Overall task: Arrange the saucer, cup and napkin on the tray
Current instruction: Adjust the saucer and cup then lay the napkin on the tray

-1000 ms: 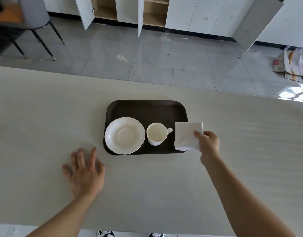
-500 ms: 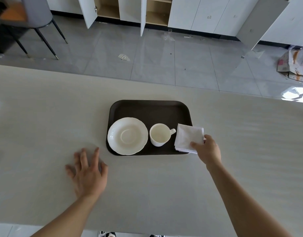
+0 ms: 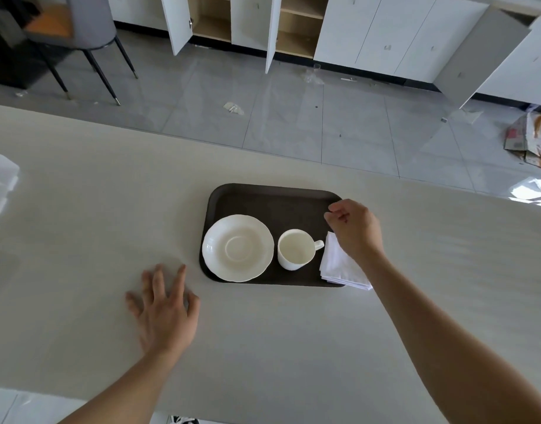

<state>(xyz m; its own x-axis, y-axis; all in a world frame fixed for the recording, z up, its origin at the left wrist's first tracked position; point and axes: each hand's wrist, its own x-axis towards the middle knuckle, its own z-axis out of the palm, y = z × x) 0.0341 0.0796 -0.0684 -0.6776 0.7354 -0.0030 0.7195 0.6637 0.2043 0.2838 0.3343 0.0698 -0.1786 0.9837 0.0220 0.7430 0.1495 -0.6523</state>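
Grey tiled floor (image 3: 293,117) w/ litter; white cabinets (image 3: 385,32), some doors open; grey metal-legged chair (image 3: 89,29) stood far left.

Surface: a long pale table (image 3: 293,347) with a smooth matte top.
Middle of table: a dark brown tray (image 3: 272,201) with rounded corners.
Near left of tray: the left hand (image 3: 166,313), palm down, fingers spread flat on the top.
Far left edge: a white crumpled object (image 3: 0,179), blurred, not identifiable.

No readable text, label or number shows anywhere
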